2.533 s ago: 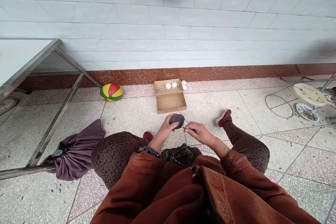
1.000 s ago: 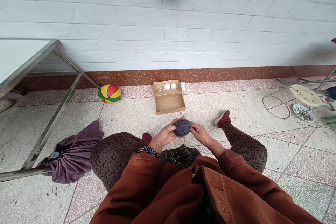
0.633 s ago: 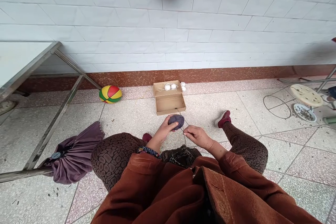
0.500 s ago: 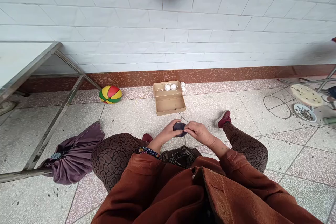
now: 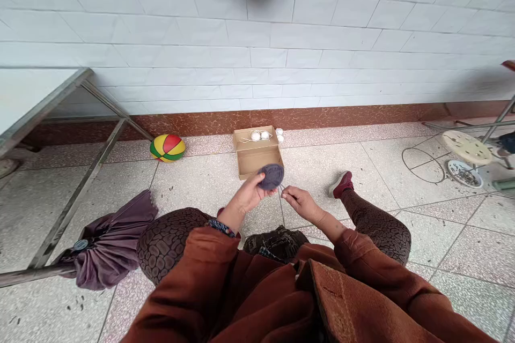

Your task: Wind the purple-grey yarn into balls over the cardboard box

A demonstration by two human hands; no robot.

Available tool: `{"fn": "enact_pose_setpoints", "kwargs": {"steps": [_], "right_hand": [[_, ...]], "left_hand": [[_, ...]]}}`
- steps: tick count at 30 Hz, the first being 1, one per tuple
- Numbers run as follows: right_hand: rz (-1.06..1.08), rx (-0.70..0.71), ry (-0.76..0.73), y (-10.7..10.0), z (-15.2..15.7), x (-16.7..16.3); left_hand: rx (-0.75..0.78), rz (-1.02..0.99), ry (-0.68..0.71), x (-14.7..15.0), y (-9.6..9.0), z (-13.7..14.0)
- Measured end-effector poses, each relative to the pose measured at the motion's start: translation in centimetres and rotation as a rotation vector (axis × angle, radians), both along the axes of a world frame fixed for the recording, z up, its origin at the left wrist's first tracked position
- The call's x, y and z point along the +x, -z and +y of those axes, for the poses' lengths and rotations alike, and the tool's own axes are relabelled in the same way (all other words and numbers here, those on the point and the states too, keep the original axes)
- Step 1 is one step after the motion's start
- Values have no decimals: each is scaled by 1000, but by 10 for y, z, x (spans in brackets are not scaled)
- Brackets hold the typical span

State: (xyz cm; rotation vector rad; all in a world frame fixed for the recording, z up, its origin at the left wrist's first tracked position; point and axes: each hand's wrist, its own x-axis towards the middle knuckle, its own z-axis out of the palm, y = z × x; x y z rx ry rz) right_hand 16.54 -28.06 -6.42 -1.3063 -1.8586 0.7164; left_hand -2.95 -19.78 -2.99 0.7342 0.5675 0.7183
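Observation:
A dark grey-purple ball of yarn (image 5: 271, 176) is gripped in my left hand (image 5: 250, 193), thumb on its near side and fingers beneath it. My right hand (image 5: 300, 201), just to the right, pinches a strand of the yarn that runs from the ball. Beyond the ball an open cardboard box (image 5: 257, 162) lies on the floor, its lid tipped back toward the wall. White balls of yarn (image 5: 256, 135) rest in the lid, with more white balls (image 5: 280, 135) right beside it. The ball of yarn overlaps the box's near right corner in view.
A metal-framed table (image 5: 60, 99) stands at left, with a striped ball (image 5: 168, 148) by its leg. A purple folded umbrella (image 5: 112, 249) lies by my left knee. A round-topped stool (image 5: 466, 147) and a white dish (image 5: 464, 173) are at right. A tiled wall (image 5: 193, 53) closes the far side.
My left hand has lifted the ball of yarn up and away from my body, turning it so more shows. My right hand has separated slightly from it, still pinching the strand.

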Motion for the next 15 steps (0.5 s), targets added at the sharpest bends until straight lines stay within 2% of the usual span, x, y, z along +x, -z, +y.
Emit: {"fn": "enact_pose_setpoints", "kwargs": {"steps": [3,6,9,11,15], "right_hand": [[2,74,-52,-27,20,-5],[-7,144,-80,-52,46,-10],[-26,175,-65,-65,72,-7],[-37,175,-42,-65,88,-1],[-19,90,21,-43,106,7]], "left_hand": [[92,114,-71,-2,-17,36],[167,349,-131,-5,-20,57],[267,479,-6,-6,-8,59],[265,442,113,-8,-1,53],[182,117,263,-12,-5,40]]}}
